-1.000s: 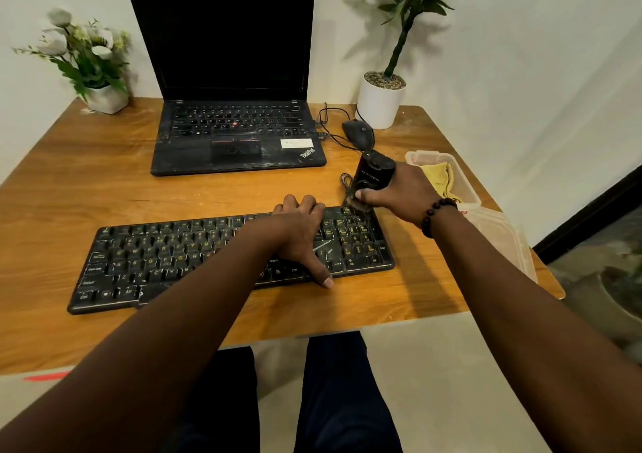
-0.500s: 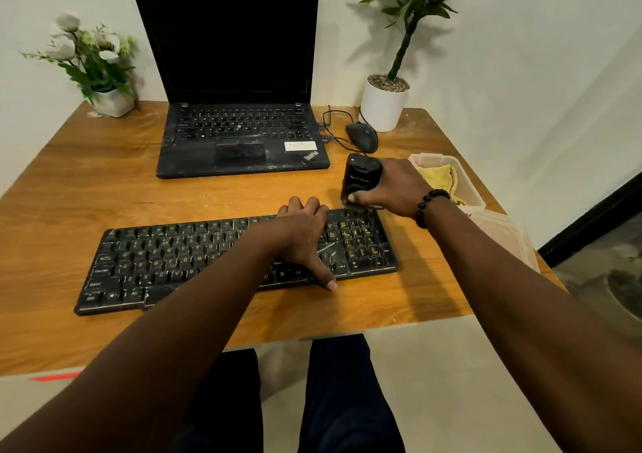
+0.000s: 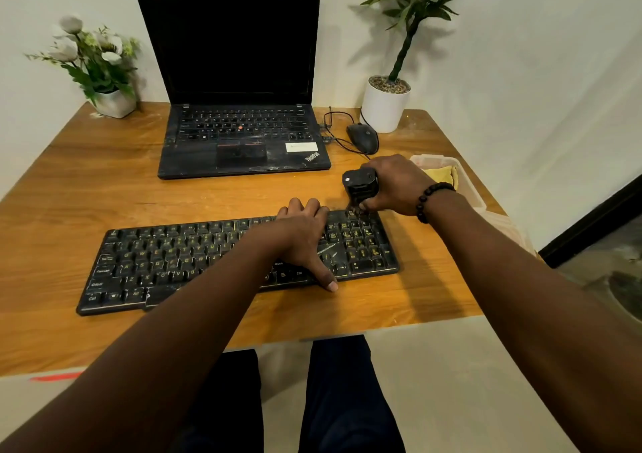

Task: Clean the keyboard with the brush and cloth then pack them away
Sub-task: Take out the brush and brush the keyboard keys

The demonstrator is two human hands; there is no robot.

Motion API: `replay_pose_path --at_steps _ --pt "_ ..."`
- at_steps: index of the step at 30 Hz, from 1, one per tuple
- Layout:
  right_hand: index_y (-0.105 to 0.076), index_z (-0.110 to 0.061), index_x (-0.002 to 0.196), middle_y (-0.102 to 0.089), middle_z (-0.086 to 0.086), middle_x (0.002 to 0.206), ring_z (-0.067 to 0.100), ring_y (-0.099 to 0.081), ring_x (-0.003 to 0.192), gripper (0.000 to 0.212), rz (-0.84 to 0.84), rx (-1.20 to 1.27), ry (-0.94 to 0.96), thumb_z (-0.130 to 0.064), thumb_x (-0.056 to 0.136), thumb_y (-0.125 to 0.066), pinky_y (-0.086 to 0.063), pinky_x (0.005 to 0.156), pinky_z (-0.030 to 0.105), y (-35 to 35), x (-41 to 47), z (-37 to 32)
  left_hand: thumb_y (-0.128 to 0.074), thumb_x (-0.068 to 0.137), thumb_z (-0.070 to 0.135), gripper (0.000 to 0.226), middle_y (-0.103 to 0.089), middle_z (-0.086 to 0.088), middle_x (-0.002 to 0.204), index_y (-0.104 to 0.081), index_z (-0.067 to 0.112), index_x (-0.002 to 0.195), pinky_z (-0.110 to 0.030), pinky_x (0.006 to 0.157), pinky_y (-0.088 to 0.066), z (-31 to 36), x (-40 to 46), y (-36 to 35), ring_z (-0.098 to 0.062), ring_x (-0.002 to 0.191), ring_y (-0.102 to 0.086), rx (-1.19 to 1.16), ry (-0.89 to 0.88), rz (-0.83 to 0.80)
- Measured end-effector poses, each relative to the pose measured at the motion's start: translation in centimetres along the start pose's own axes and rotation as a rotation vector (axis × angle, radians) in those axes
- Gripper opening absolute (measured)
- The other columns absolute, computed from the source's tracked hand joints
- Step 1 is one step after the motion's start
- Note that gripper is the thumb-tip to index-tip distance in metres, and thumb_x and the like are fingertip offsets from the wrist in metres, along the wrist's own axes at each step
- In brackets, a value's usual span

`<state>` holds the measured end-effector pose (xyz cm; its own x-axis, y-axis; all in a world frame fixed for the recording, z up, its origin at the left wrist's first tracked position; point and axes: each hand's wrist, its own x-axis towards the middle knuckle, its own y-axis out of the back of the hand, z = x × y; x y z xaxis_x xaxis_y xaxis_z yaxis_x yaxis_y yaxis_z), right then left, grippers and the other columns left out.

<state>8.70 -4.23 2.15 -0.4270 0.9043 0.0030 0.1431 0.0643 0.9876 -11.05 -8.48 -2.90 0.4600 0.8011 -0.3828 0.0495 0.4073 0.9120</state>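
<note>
A dusty black keyboard (image 3: pixel 180 265) lies across the front of the wooden desk (image 3: pixel 87 188). My left hand (image 3: pixel 305 240) rests flat on its right half, thumb over the front edge, fingers reaching the back edge. My right hand (image 3: pixel 392 185) grips a black brush (image 3: pixel 359 183) by its chunky body, bristles down at the keyboard's back right corner. A yellow cloth (image 3: pixel 443 174) lies in a clear plastic container (image 3: pixel 472 192) just right of that hand.
An open black laptop (image 3: pixel 239 105) stands behind the keyboard, with a wired mouse (image 3: pixel 363 138) to its right. A white pot with a green plant (image 3: pixel 385 105) sits at the back right corner, a flower pot (image 3: pixel 111 101) at the back left. The container's lid (image 3: pixel 510 230) lies by the desk's right edge.
My right hand carried the brush left and back along the keyboard's top right corner. My left hand stayed on the keys.
</note>
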Motion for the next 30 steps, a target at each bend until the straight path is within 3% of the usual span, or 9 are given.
replay_pose_path --at_steps 4,8,12,16,18,21,23,28,30 --pt "-0.064 -0.013 0.102 -0.066 0.000 0.098 0.017 -0.059 0.091 0.040 -0.068 0.179 0.020 -0.030 0.070 -0.083 -0.049 0.081 0.033 -0.3 -0.8 0.6 -0.076 0.051 0.081 0.144 -0.011 -0.003 0.158 -0.003 0.017 0.158 -0.052 0.116 -0.024 -0.1 0.0 -0.1 -0.033 0.141 -0.015 -0.007 -0.004 0.004" --pt "-0.063 -0.016 0.096 -0.063 -0.002 0.093 0.019 -0.057 0.088 0.033 -0.040 0.029 0.055 -0.027 0.071 -0.082 -0.042 0.071 0.029 0.5 -0.5 1.2 -0.076 0.051 0.081 0.145 -0.009 -0.002 0.159 -0.002 0.017 0.158 -0.053 0.117 -0.023 -0.2 0.1 -0.1 -0.034 0.142 -0.013 -0.013 -0.006 -0.005" --pt "-0.065 -0.014 0.098 -0.064 -0.002 0.094 0.014 -0.056 0.086 0.036 -0.003 0.138 0.136 -0.028 0.070 -0.083 -0.045 0.073 0.029 -0.4 -0.5 0.4 -0.076 0.049 0.082 0.145 -0.012 -0.001 0.157 -0.005 0.018 0.158 -0.053 0.115 -0.026 -0.3 0.2 -0.2 -0.032 0.140 -0.015 -0.012 -0.001 0.005" --pt "-0.063 -0.015 0.097 -0.063 -0.001 0.094 0.017 -0.055 0.086 0.035 0.058 -0.028 0.148 -0.026 0.071 -0.081 -0.039 0.069 0.027 -0.6 -0.4 1.7 -0.076 0.049 0.081 0.145 -0.011 -0.002 0.158 -0.005 0.017 0.158 -0.053 0.116 -0.023 -0.2 0.1 -0.2 -0.033 0.142 -0.013 -0.018 0.001 0.001" --pt "-0.065 -0.014 0.096 -0.065 -0.001 0.092 0.017 -0.058 0.085 0.035 0.104 0.087 0.098 -0.026 0.069 -0.083 -0.039 0.068 0.026 -0.4 -0.8 2.5 -0.076 0.051 0.081 0.145 -0.010 -0.002 0.159 -0.003 0.017 0.158 -0.053 0.116 -0.022 -0.1 0.0 -0.1 -0.033 0.142 -0.012 -0.010 -0.001 -0.002" --pt "-0.062 -0.020 0.094 -0.064 -0.007 0.092 0.009 -0.057 0.085 0.035 0.009 0.219 0.113 -0.029 0.069 -0.084 -0.041 0.068 0.017 -0.7 -1.6 2.1 -0.077 0.051 0.080 0.144 -0.010 -0.002 0.159 -0.003 0.017 0.158 -0.053 0.116 -0.023 -0.2 0.1 -0.1 -0.033 0.142 -0.013 -0.012 -0.003 0.001" --pt "-0.060 -0.024 0.094 -0.061 -0.009 0.091 0.010 -0.056 0.085 0.034 -0.037 0.174 0.118 -0.029 0.070 -0.084 -0.039 0.068 0.018 -0.8 -1.4 1.6 -0.077 0.051 0.080 0.144 -0.010 -0.002 0.159 -0.004 0.018 0.158 -0.053 0.116 -0.024 -0.3 0.1 -0.1 -0.033 0.142 -0.014 -0.013 -0.004 0.000" --pt "-0.062 -0.013 0.102 -0.064 0.003 0.100 0.020 -0.057 0.093 0.033 -0.042 -0.129 0.152 -0.026 0.076 -0.078 -0.046 0.078 0.032 0.1 0.7 0.0 -0.077 0.049 0.081 0.145 -0.012 -0.001 0.157 -0.004 0.019 0.158 -0.055 0.116 -0.027 -0.2 0.1 -0.1 -0.033 0.141 -0.015 -0.016 0.011 -0.008" --pt "-0.063 -0.013 0.100 -0.064 0.002 0.098 0.020 -0.057 0.091 0.034 -0.034 -0.091 0.171 -0.027 0.074 -0.079 -0.044 0.074 0.030 -0.2 0.9 -0.6 -0.077 0.049 0.081 0.145 -0.013 -0.001 0.156 -0.005 0.019 0.158 -0.054 0.116 -0.027 -0.2 0.1 -0.1 -0.032 0.139 -0.016 -0.020 0.015 -0.006"
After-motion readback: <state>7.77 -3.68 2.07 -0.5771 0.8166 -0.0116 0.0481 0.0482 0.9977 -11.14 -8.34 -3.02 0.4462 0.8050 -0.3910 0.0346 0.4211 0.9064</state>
